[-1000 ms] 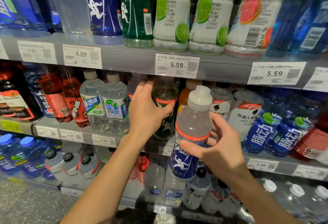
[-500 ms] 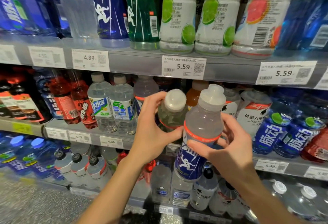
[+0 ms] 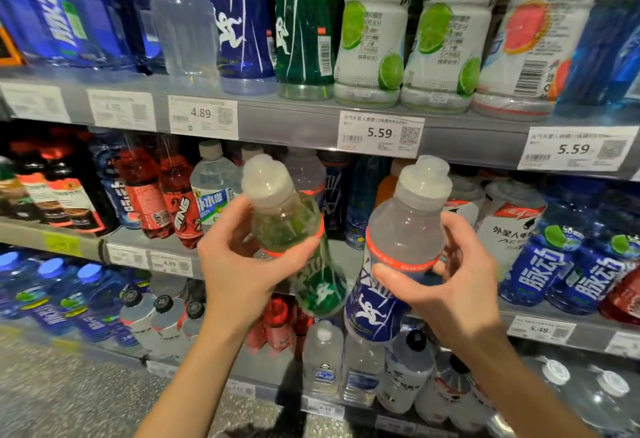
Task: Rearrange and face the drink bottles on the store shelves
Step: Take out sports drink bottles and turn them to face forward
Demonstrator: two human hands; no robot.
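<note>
The left hand has pulled the green-labelled clear plastic bottle off the middle shelf's front edge and grips it, while the right hand grips the blue-labelled clear bottle, probably for swapping.

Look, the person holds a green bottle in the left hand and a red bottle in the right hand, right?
Not quite. The left hand does hold the green bottle, but the bottle in the right hand is blue, not red. The head view shows it.
</note>
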